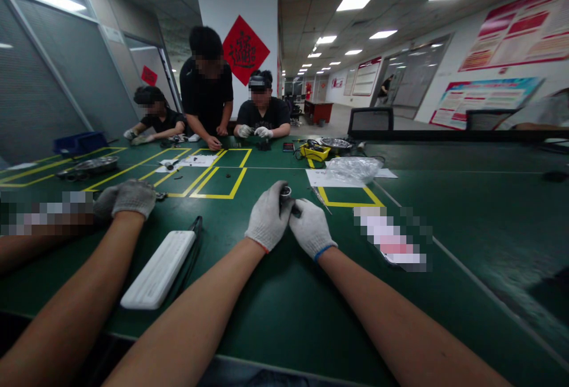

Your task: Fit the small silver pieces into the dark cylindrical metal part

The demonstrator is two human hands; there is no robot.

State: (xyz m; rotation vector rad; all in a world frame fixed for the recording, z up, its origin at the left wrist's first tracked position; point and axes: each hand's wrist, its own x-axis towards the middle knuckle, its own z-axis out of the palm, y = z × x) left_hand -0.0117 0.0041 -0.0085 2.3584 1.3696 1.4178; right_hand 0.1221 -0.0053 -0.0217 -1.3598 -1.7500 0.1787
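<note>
My left hand (pixel 268 216), in a pale knitted glove with an orange-red cuff edge, is closed on a small dark round part with a light rim (pixel 285 191). The part sits upright between thumb and fingers, above the green table. My right hand (pixel 311 228), gloved with a blue cuff edge, comes up close to it from the right. Its fingertips are pinched together just under the part and meet the left thumb. What the right fingers grip is hidden.
A white power bank (pixel 159 268) with a black cable lies left of my forearm. To the right are a phone (pixel 391 239), tweezers (pixel 320 200) and a clear plastic bag (pixel 353 169). A co-worker's gloved hands (pixel 133 197) are close on the left. Several people work across the table (pixel 275 322).
</note>
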